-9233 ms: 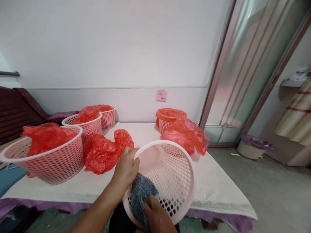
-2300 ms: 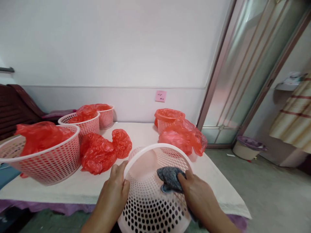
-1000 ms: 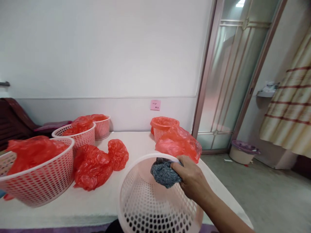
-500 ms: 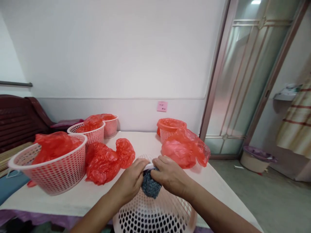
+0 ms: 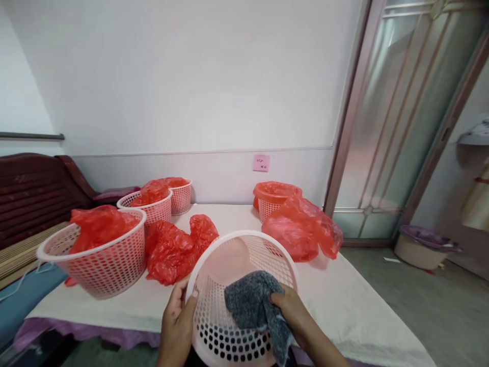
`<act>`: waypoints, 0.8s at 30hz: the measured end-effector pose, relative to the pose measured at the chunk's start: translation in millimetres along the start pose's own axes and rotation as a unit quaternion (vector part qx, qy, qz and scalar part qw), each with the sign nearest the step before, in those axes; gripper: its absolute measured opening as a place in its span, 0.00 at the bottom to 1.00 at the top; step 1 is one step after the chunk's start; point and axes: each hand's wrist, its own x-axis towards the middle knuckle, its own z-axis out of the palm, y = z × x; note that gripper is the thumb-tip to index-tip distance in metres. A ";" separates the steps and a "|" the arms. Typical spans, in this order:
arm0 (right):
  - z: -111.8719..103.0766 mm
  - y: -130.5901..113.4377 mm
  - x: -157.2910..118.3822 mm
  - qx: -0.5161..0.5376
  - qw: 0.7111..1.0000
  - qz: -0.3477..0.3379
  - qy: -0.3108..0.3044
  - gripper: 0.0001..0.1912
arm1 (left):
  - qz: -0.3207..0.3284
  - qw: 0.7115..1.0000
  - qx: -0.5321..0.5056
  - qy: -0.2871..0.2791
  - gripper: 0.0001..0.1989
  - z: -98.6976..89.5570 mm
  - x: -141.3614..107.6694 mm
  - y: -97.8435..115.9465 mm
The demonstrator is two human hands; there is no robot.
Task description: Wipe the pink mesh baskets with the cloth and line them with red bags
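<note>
A pale pink perforated basket (image 5: 244, 235) is tilted with its open mouth facing me at the table's front edge. My left hand (image 5: 178, 318) grips its rim on the left side, thumb on the inside. A dark grey-blue cloth (image 5: 248, 300) is bunched in my right hand (image 5: 292, 311), in front of the basket's opening, with one end hanging down over the lower right rim. The fingers of my right hand are partly hidden by the cloth.
Pink baskets with red plastic bags stand left (image 5: 101, 270), back left (image 5: 155, 211) and back right (image 5: 269, 209) on the white-covered table (image 5: 355, 300). Crumpled red bags lie at centre left (image 5: 171, 255) and right (image 5: 298, 229). A lined bin (image 5: 420, 252) stands on the floor.
The basket has turned so its mouth now faces me. My left hand moved down and left along the rim; my right hand moved right and down with the cloth, now spread wider. The view shifted slightly.
</note>
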 end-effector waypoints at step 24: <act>71.0 20.0 -24.9 -0.581 0.794 -0.136 -0.116 0.14 | 0.066 0.982 0.077 0.157 0.20 1.9 -42.0 -32.9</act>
